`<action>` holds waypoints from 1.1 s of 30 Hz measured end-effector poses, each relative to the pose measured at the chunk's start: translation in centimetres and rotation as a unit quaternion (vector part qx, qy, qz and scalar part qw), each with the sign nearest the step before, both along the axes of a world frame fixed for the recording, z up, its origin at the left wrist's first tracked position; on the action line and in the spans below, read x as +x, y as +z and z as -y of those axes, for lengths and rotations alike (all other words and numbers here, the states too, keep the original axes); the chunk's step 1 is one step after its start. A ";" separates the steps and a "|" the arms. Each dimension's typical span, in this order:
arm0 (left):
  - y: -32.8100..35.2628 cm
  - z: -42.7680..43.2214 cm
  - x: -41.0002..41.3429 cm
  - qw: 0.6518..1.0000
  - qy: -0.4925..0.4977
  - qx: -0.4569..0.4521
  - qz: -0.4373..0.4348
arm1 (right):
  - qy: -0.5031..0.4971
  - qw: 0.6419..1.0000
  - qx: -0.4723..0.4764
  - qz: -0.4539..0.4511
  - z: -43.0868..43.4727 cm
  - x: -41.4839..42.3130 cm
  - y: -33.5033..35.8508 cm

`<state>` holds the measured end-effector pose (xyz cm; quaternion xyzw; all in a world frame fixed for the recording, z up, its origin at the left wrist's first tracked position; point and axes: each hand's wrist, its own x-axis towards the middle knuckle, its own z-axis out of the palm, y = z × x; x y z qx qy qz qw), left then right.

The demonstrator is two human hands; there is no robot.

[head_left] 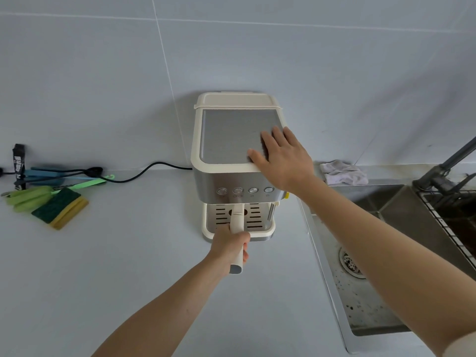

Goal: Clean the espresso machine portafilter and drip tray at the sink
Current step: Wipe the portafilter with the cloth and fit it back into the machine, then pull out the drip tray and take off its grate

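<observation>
Pale grey tiles are forming the wall (pixel 103 73) behind a light counter (pixel 116 266). At the back edge of the counter the espresso machine (pixel 226 135) is standing against the wall. The left hand (pixel 229 247) is grasping the cream handle of the portafilter (pixel 236 217), fingers clenched around it; the handle is pointing toward the person, above the drip tray (pixel 268 229) sitting in the machine's base. The right hand (pixel 283 155) is lying flat on the machine's top, fingers straight and released. The sink (pixel 373 207) is lying along the right edge of the counter, a cloth (pixel 343 172) at its back rim. A green and yellow sponge (pixel 60 208) is lying near the left edge.
</observation>
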<state>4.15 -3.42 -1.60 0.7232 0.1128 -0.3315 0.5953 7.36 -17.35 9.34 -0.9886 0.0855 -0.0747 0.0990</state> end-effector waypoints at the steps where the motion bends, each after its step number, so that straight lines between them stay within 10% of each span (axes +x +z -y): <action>1: 0.0 0.0 0.0 1.000 0.001 -0.006 -0.001 | 0.001 1.000 -0.003 -0.001 0.0 0.0 0.0; 24: -0.8 -3.3 1.0 0.987 0.038 0.003 0.154 | -0.052 0.963 0.138 0.227 -0.1 -4.1 -2.8; 33: -6.3 -8.7 4.5 0.948 -0.100 0.217 0.211 | -0.169 0.962 0.204 0.065 5.2 -6.7 -10.2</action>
